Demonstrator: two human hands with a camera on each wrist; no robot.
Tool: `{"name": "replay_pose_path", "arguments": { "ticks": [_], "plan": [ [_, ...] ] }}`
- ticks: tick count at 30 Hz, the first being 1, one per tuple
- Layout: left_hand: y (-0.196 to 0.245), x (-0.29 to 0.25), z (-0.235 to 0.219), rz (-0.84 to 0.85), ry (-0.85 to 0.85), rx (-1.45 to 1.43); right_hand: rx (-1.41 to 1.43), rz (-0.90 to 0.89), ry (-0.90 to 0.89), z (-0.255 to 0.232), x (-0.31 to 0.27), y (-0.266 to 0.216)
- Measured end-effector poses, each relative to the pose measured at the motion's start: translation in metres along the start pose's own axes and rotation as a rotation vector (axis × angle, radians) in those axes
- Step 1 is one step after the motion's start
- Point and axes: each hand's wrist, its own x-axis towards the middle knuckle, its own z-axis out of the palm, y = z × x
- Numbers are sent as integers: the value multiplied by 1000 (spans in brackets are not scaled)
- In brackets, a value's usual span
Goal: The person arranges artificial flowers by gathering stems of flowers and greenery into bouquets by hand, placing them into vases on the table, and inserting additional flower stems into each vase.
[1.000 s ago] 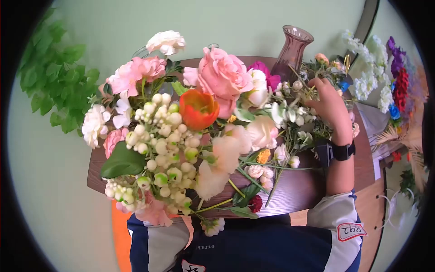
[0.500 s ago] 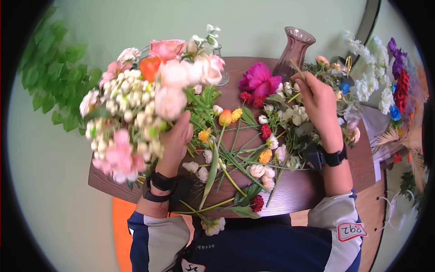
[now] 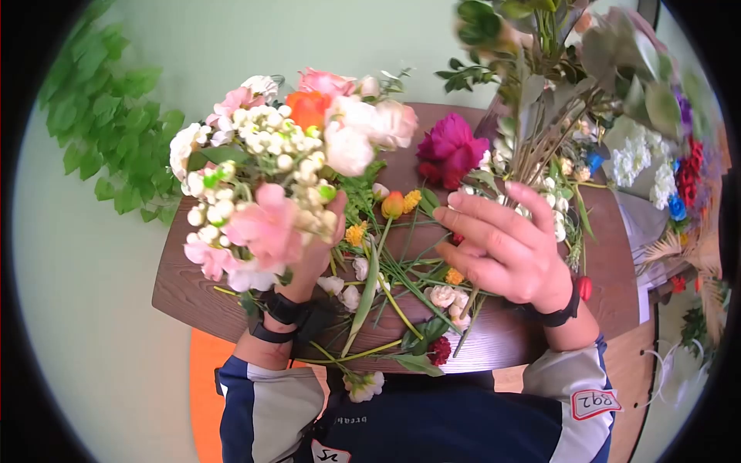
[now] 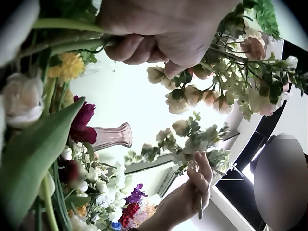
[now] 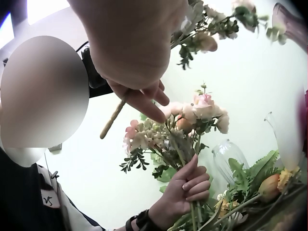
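My left hand (image 3: 318, 251) grips the gathered stems of a bouquet (image 3: 285, 147) above the table's left side. The bouquet has pink roses, white berries, an orange bloom and pale roses; its flowers hide part of that hand in the head view. In the right wrist view the fingers (image 5: 197, 185) curl round the stems. My right hand (image 3: 513, 247) pinches the brown stem (image 5: 114, 118) of a leafy spray with pale blooms (image 4: 185, 137). The stem's end sticks out past the fingers, and the spray's big green leaves (image 3: 532, 85) rise high in the head view.
Loose flowers and stems cover the dark wooden table (image 3: 201, 289), among them a magenta peony (image 3: 451, 150) and an orange tulip (image 3: 393, 205). A purplish glass vase (image 4: 113, 136) and a clear glass vase (image 5: 230, 156) stand at the back. Green foliage (image 3: 112, 139) hangs at left.
The bouquet swung left out of the middle, then shifted slightly right. My right hand has drawn the leafy spray up from the pile at right and come nearer the middle.
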Motion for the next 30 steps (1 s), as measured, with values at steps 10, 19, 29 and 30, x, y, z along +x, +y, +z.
{"name": "replay_pose_path", "arguments": {
  "ticks": [10,19,29,30],
  "plan": [
    [-9,5,-5,151,239,35,296,74,-309,41,-17,4],
    [16,2,7,-30,159,-171,544,634,-516,54,-28,0],
    [-28,3,-12,158,136,-25,857,1042,-741,88,-58,16],
    [-53,8,-27,97,164,-94,856,1037,-741,88,-57,17]
  ]
}}
